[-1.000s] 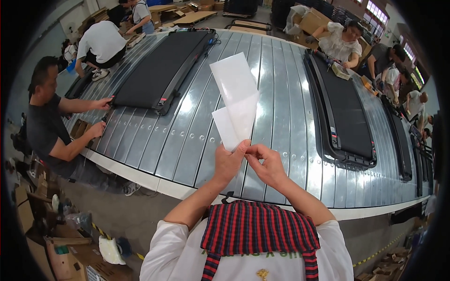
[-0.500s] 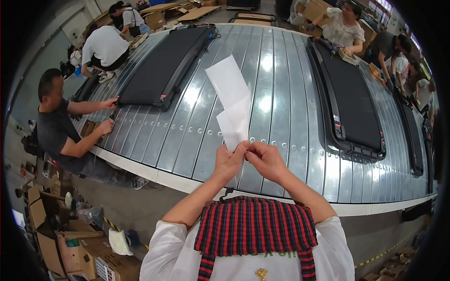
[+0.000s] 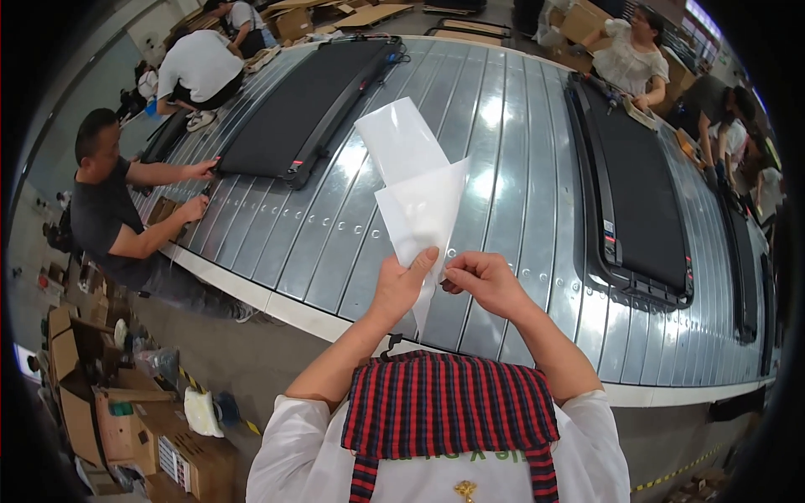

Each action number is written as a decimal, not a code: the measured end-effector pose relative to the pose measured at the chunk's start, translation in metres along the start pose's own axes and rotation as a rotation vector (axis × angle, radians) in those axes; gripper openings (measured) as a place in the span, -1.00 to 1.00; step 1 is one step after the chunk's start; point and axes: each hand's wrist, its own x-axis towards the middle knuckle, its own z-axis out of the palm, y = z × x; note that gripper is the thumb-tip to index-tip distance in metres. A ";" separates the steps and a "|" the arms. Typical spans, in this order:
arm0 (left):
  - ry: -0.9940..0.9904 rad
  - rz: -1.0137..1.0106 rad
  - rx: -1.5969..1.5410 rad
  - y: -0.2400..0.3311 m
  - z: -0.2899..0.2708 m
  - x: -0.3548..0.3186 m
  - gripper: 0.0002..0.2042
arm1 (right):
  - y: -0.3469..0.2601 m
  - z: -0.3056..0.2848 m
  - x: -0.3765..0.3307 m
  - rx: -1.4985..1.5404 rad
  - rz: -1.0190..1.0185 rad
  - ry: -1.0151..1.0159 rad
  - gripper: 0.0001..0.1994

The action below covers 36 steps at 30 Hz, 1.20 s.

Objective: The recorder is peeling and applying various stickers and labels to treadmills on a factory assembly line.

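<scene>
Glossy white sheets (image 3: 417, 205), overlapping and partly curled, stand up from my left hand (image 3: 402, 281) over the metal-slatted table. My left fingers are closed around their lower end, with the thumb pressed on top. Just to the right, my right hand (image 3: 485, 281) is closed in a pinch, slightly apart from the sheets' edge. A small dark bit shows at its fingertips, too small to name. A narrow tail of the sheet hangs below my left hand.
Flat black treadmill-like machines lie on the slatted table (image 3: 335, 260), one at left (image 3: 306, 113) and one at right (image 3: 633, 176). A person in a dark shirt (image 3: 113, 197) works at the left machine; others stand around. Cardboard boxes (image 3: 176, 436) sit on the floor lower left.
The sheets have spread wider, their front flap opening to the right. My right hand has drawn slightly away from my left. The view has shifted a little.
</scene>
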 end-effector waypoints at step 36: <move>-0.047 -0.066 -0.265 0.001 -0.067 0.022 -0.70 | -0.043 0.057 0.046 -0.866 -0.666 0.039 -0.82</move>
